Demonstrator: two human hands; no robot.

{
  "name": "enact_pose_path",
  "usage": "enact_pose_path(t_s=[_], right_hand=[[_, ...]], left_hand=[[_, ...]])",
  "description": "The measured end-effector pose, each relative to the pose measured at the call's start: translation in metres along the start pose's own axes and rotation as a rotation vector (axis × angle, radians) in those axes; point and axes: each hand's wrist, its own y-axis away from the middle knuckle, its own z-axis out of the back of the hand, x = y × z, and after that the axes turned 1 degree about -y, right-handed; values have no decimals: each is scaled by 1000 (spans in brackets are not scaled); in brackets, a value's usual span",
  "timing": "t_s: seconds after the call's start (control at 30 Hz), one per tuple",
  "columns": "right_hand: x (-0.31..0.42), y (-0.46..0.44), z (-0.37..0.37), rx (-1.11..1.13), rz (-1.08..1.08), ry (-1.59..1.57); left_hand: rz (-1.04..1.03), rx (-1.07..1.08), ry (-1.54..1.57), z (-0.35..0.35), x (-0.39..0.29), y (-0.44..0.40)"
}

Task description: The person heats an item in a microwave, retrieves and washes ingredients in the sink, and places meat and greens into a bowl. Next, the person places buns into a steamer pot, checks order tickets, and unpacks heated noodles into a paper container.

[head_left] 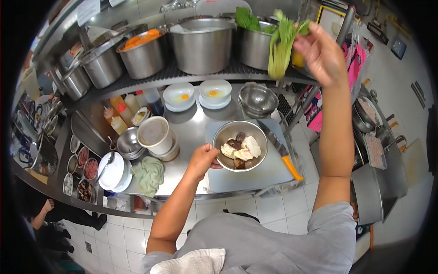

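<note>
My left hand (205, 160) grips the rim of a metal bowl (220, 160) from the left, over a pale cutting board (219, 180). Inside the bowl lie white pieces (250, 147) and dark brown, mushroom-like pieces (233, 144). Raised at the upper right, my right hand (319, 50) pinches a bunch of leafy greens (281, 48) with pale green stalks hanging down. The greens are beside a steel pot (255, 48) on the shelf, which holds more green leaves (247, 19). A knife (278, 144) with an orange handle rests on the board, right of the bowl.
Several steel pots line the raised shelf, one with orange pieces (142, 39). Two white bowls (179, 96) with cracked eggs stand behind the board. A colander (258, 98), white tub (154, 134), green cloth (147, 176) and sauce bottles (119, 124) surround it. Another person's hand (48, 205) shows at lower left.
</note>
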Motion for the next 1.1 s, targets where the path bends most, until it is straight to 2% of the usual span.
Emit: enact_pose_path(t_s=[0.17, 0.3, 0.43, 0.5, 0.53, 0.57, 0.63, 0.67, 0.73, 0.77, 0.83, 0.9, 0.97, 1.03, 1.1], right_hand=[[-73, 69, 4, -95, -361, -108], [-146, 111, 7, -201, -680, 41], [-213, 145, 19, -203, -779, 37], [-220, 146, 13, -176, -773, 122], [-220, 145, 11, -166, -778, 110], [-217, 141, 6, -164, -780, 104], [-212, 132, -4, -145, -817, 123], [-216, 129, -7, -142, -814, 116], [-224, 123, -13, -182, -791, 3], [-230, 123, -15, -180, -788, 2], [-242, 128, -19, -262, -714, -98], [-246, 144, -20, -332, -676, -43], [-259, 170, -10, -249, -414, 792], [-241, 190, -29, -166, -480, 756], [-236, 205, -39, 64, -412, 947]], left_hand=[[57, -3, -15, -2, 19, 1], [87, -30, -72, 3, 54, -9], [209, -22, -105, 14, 102, -18], [41, -179, -817, 14, 93, -13], [-257, -327, -1003, 16, 104, -15], [-252, -330, -1007, 13, 96, -16], [-664, -253, -789, 1, 61, -19], [-664, -256, -796, -4, 49, -19], [-119, 211, 224, -12, 31, -19], [-122, 210, 222, -12, 29, -22], [19, 243, 438, -11, 30, -26], [29, 208, 460, -10, 35, -28], [31, 168, 485, -7, 40, -33], [27, 92, 474, -6, 45, -35], [30, 65, 430, -10, 42, -32]])
